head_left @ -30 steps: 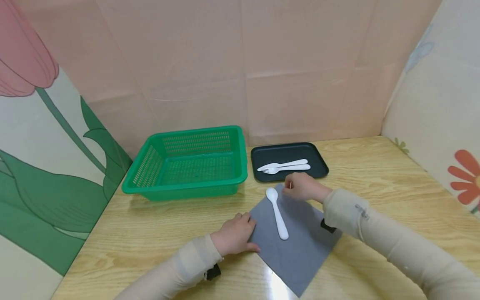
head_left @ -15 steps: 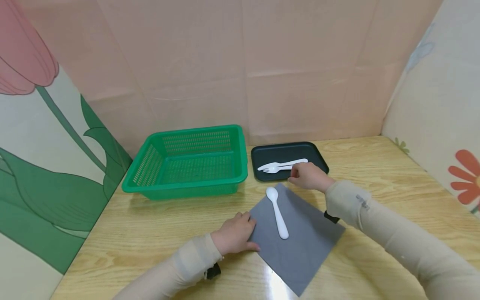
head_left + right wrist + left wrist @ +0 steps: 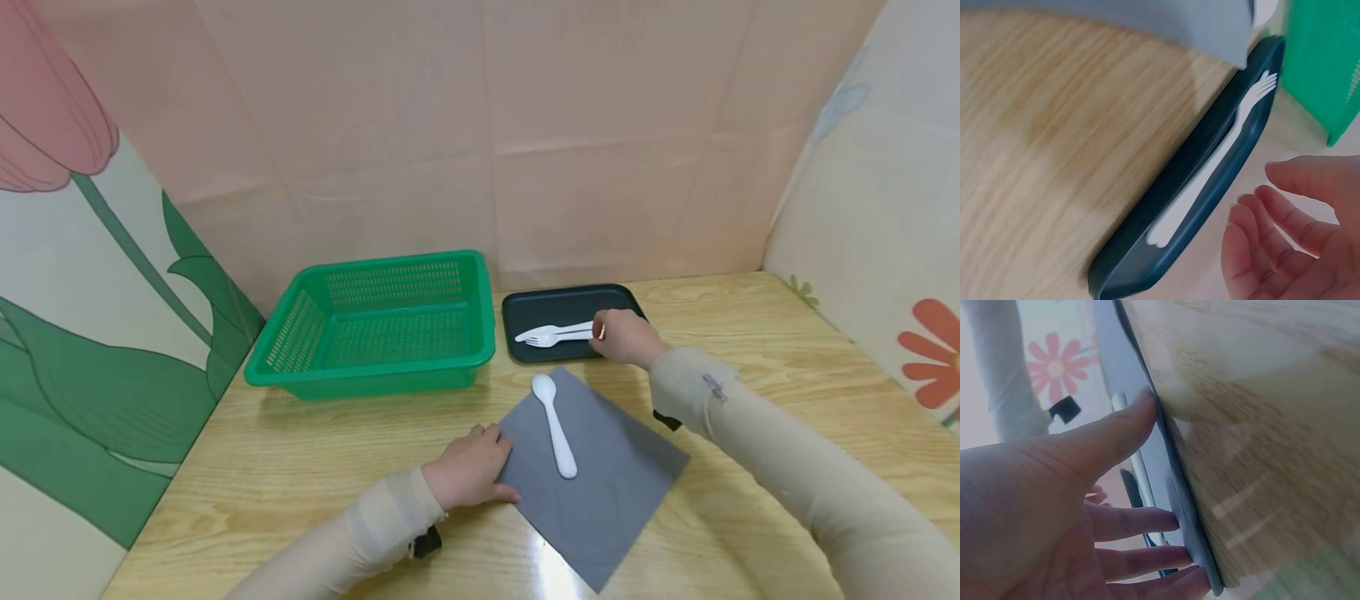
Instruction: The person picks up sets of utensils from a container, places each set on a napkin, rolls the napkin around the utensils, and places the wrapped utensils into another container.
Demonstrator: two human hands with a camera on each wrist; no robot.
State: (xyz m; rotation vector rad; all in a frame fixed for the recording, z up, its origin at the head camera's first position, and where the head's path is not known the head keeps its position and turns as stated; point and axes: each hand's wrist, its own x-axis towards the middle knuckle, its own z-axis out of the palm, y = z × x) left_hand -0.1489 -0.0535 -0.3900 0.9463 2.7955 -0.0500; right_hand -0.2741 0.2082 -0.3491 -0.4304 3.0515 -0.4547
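My left hand (image 3: 468, 471) rests on the left corner of a grey cloth napkin (image 3: 607, 500), its fingers spread and fairly straight along the edge in the left wrist view. A white spoon (image 3: 557, 429) lies on that napkin. Over the right part of a black tray (image 3: 577, 302) is my right hand (image 3: 628, 337), hiding the handle ends of a white fork (image 3: 566, 337) and a white knife (image 3: 573, 327). From the right wrist, the hand's fingers are loosely bent with a gap to the thumb, holding nothing, apart from the fork (image 3: 1210, 169).
A green plastic basket (image 3: 405, 379) stands left of the tray, close beside it. Both stand at the back of the wooden table (image 3: 337, 450), near a pink covered wall (image 3: 375, 133). Flower-patterned panels (image 3: 900, 208) flank the table.
My right hand has moved from above the napkin's far corner to the right and back, over the tray. The napkin's right corner is now uncovered. My left hand has stayed put.
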